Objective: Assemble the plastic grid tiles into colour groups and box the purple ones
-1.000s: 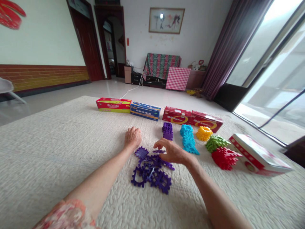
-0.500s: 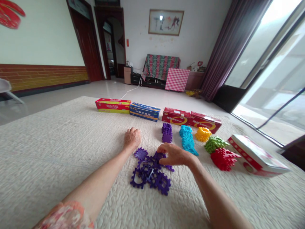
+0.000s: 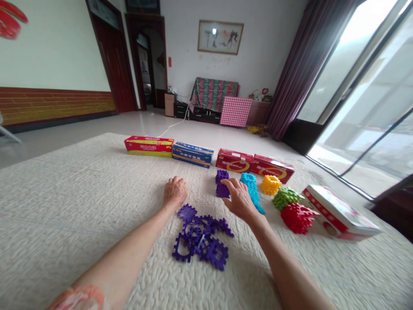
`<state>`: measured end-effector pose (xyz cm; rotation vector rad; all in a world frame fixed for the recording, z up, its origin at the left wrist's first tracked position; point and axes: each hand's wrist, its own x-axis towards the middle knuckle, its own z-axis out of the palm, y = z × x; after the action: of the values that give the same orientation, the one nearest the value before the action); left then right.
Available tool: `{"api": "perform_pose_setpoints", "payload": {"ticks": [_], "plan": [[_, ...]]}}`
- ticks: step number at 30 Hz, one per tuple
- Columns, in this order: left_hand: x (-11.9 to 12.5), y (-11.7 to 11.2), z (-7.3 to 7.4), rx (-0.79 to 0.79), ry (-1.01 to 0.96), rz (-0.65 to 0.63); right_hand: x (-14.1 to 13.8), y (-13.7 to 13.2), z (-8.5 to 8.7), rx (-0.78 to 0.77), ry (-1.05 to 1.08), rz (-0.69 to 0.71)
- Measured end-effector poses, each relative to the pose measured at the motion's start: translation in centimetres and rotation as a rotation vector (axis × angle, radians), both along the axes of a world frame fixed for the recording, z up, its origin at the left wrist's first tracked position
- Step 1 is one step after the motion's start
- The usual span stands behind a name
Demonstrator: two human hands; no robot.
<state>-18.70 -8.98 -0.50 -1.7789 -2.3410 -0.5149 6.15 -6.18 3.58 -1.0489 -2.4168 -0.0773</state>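
Observation:
My left hand [image 3: 176, 191] rests on the quilt with its fingers curled in, and nothing shows in it. Just below it is a flat purple tile with notched edges [image 3: 187, 212], at the corner of a loose pile of purple interlocking tiles [image 3: 217, 252], some with cut-out windows. My right hand [image 3: 239, 199] is beyond the pile, thumb and fingers apart, beside a purple stack of joined tiles [image 3: 222, 190]. Its fingertips are at the stack's near right edge; whether they touch it I cannot tell. Part of a blue row of joined tiles [image 3: 253, 191] lies behind this hand.
Yellow [image 3: 271, 184], green [image 3: 287, 197] and red [image 3: 298, 218] tile assemblies sit to the right, next to a white and red box [image 3: 343, 215]. Along the back stand a red and yellow-green box [image 3: 149, 147], a blue box [image 3: 192, 155] and two dark red boxes [image 3: 235, 161].
My right hand has moved away from the purple pile, forward to the purple stack. My left hand stays on the quilt. The view has shifted slightly.

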Motion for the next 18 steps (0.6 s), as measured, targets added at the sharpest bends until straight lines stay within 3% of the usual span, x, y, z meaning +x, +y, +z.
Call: {"api": "perform_pose_setpoints", "payload": {"ticks": [12,18], "plan": [[-0.1,-0.1,-0.1,0.006,-0.014,-0.008,-0.5,-0.3,-0.5,0.036,0.019,0.033],[-0.3,0.0,-0.1,0.013,-0.036,-0.026,-3.0,-2.3,-0.2,-0.192,0.114,0.367]]}}
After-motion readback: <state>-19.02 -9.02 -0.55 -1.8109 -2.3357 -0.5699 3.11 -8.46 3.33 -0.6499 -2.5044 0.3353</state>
